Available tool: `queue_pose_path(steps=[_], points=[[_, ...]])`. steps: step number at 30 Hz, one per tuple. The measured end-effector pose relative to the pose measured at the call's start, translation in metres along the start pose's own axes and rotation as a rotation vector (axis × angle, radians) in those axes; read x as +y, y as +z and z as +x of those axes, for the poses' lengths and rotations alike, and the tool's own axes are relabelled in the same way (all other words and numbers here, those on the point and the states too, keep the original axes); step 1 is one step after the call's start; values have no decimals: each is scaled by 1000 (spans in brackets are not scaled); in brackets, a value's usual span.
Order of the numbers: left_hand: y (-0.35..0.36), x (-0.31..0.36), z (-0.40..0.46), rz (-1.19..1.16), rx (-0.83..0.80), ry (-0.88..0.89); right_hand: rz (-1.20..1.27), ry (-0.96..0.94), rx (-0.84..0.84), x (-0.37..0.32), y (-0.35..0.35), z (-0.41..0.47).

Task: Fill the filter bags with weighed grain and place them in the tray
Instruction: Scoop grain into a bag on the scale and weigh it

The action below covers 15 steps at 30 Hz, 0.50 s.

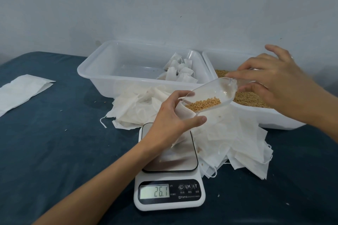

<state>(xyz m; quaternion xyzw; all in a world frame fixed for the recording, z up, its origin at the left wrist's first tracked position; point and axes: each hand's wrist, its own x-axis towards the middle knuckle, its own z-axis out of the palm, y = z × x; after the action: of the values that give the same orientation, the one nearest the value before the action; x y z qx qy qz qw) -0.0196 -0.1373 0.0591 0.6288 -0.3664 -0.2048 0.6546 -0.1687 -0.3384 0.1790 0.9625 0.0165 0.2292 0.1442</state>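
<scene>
Clear glossy plastic for the scoop (pixel 212 93), with dry, matt golden grain (pixel 203 107) inside. Thin, matt white fibrous paper-like fabric for the filter bags (pixel 237 142). Milky, smooth translucent plastic for the tray (pixel 109 78). Brushed metal plate on a glossy white plastic scale (pixel 170 179). Soft, matt dark-blue cloth over the table (pixel 54 142).

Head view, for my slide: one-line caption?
Left hand holds a filter bag open while right hand tips grain from a clear scoop.
</scene>
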Motion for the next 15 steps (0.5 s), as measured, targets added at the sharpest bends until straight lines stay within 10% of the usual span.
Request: queue_pose_path(steps=[15], points=[[-1,1,2,-25,-10,-4,559,511,-6,31,36,-26]])
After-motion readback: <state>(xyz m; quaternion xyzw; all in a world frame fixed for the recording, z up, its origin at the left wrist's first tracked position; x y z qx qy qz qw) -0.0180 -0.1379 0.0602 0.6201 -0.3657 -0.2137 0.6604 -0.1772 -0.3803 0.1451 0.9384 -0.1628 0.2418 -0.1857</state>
